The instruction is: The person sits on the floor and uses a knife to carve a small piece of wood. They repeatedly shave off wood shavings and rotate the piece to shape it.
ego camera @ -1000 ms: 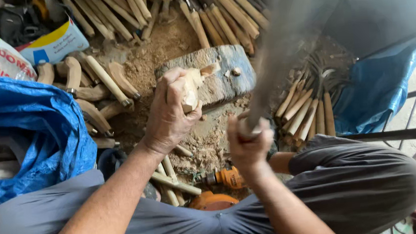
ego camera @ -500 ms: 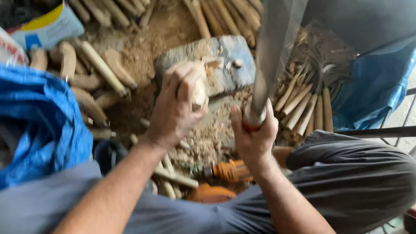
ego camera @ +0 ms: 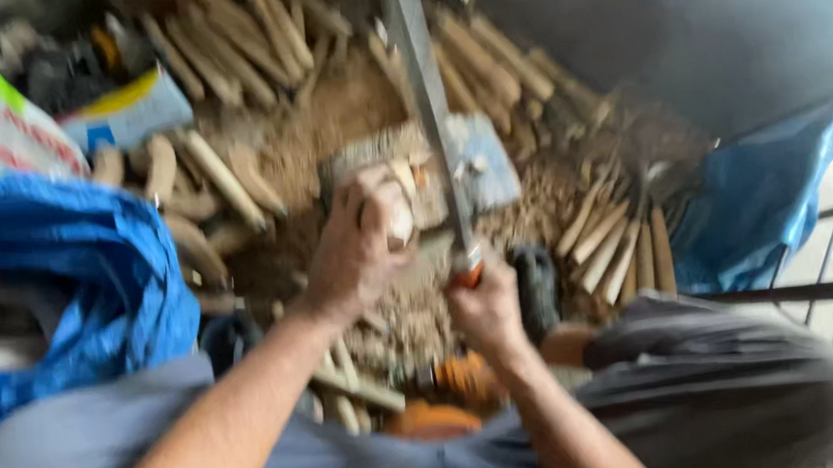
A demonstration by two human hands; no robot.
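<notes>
I see the chopping block point(ego camera: 491, 162) amid shavings; my left hand point(ego camera: 353, 255) grips the pale wood piece point(ego camera: 397, 216) on it, right hand point(ego camera: 488, 308) clenches the long blade point(ego camera: 424, 93). I'd keep fingers clear.

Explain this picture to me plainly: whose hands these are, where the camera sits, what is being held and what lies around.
There is no machine here: a person works with two bare hands, and the one camera sits on their head, looking down. The picture is blurred. The left hand grips a pale piece of wood against a flat grey block. The right hand holds a long flat blade by an orange-tipped handle, the blade pointing away over the block. Around them lie many carved wooden sticks, wood chips and shavings, and a blue tarp at the left. The person's grey-clothed knee shows at the lower right.
</notes>
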